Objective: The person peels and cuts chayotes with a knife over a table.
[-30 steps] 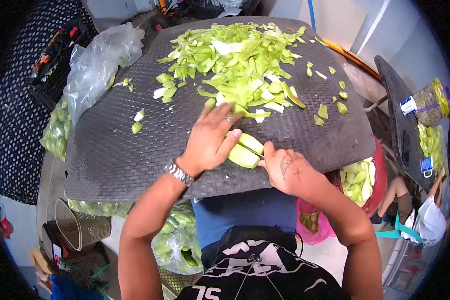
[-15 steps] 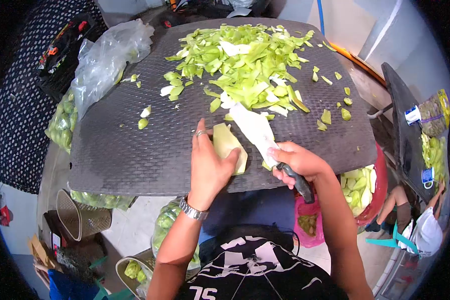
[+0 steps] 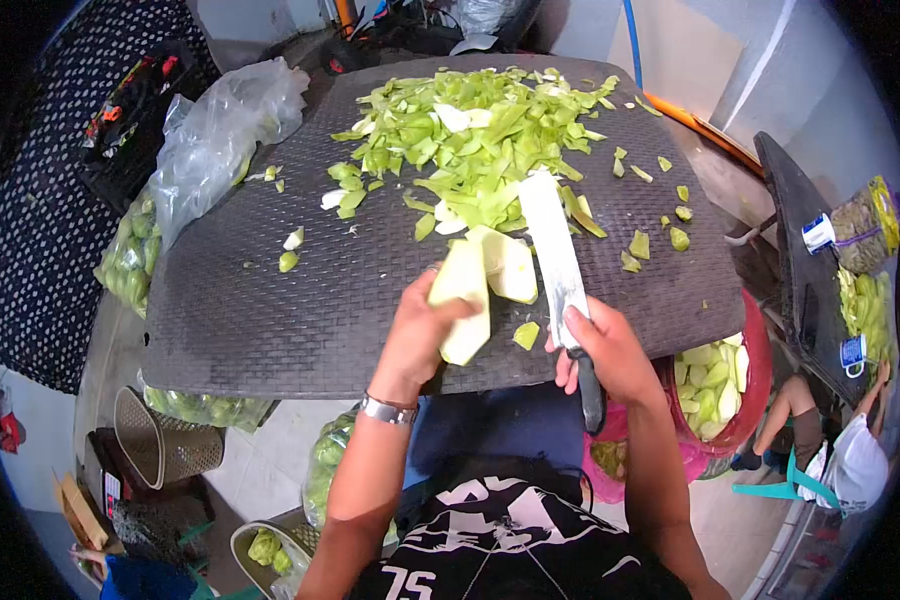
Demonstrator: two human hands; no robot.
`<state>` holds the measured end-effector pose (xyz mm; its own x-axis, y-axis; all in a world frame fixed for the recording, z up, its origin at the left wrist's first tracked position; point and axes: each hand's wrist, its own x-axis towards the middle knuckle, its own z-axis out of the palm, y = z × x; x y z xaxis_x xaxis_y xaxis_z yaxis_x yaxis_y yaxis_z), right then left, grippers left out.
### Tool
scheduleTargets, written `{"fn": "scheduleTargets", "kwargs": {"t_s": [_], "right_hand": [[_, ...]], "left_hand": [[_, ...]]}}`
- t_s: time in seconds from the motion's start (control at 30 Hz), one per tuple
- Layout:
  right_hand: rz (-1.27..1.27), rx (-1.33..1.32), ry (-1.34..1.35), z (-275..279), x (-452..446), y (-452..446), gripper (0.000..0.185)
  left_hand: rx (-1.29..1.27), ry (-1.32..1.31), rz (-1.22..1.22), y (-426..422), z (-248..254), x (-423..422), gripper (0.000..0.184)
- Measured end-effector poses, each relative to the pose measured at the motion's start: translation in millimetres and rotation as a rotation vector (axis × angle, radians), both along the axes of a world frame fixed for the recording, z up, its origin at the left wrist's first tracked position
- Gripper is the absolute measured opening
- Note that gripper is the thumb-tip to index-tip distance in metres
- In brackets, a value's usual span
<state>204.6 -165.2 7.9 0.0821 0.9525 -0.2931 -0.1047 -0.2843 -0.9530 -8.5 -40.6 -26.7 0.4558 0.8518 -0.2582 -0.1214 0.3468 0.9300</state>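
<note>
My left hand (image 3: 413,332) has its thumb and fingers closed around a pale peeled chayote piece (image 3: 464,335), held at the near edge of the dark woven-top table (image 3: 270,345). Right beside it, another peeled chayote piece (image 3: 511,272) rests with its cut face up. In my right hand (image 3: 610,352) is a wide-bladed knife (image 3: 551,235) with a black handle, its blade pointing away from me and its tip near the peelings. A heap of green peelings (image 3: 460,140) covers the far middle of the table. One loose peel (image 3: 526,335) lies between my hands.
A red basin (image 3: 755,400) holding pale cut pieces stands below the table's right edge. At the left are a clear plastic bag (image 3: 215,140) and a bag of chayotes (image 3: 130,260). A woven bin (image 3: 165,440) stands on the floor. Another person (image 3: 855,460) sits far right.
The knife has moved right, off the chayote. What my left hand held now shows as two pieces: one stays in the hand, the other lies beside it.
</note>
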Motion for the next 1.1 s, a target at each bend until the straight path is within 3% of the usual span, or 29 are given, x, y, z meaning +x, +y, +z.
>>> {"fn": "scheduleTargets", "kwargs": {"t_s": [0.1,0.2,0.33,0.4,0.47,0.67,0.73,0.87,1.1], "right_hand": [[0.002,0.022,-0.051,3,-18,-19,0.03],[-0.022,0.02,-0.06,1,-36,-33,0.04],[0.089,-0.004,-0.172,18,-48,-53,0.064],[0.157,0.018,-0.224,21,-51,-62,0.072],[0.163,0.024,-0.238,16,-56,-71,0.071],[0.097,0.055,-0.351,13,-64,-77,0.067],[0.054,0.153,-0.391,7,-67,-76,0.067],[0.064,0.111,-0.419,14,-69,-73,0.066],[0.01,0.203,-0.423,6,-79,-72,0.066]], "left_hand": [[-0.412,-0.77,-0.051,5,-5,-9,0.051],[-0.413,-0.847,-0.118,-1,14,-3,0.053],[-0.438,-0.863,0.164,2,4,12,0.062],[-0.359,-0.915,0.085,6,-4,9,0.062],[-0.322,-0.986,0.005,3,-5,7,0.061],[-0.324,-0.807,0.178,-3,22,15,0.054],[-0.29,-0.824,0.161,1,16,15,0.054],[-0.232,-0.941,0.071,9,0,13,0.053],[-0.222,-0.764,0.283,-6,27,23,0.054]]}}
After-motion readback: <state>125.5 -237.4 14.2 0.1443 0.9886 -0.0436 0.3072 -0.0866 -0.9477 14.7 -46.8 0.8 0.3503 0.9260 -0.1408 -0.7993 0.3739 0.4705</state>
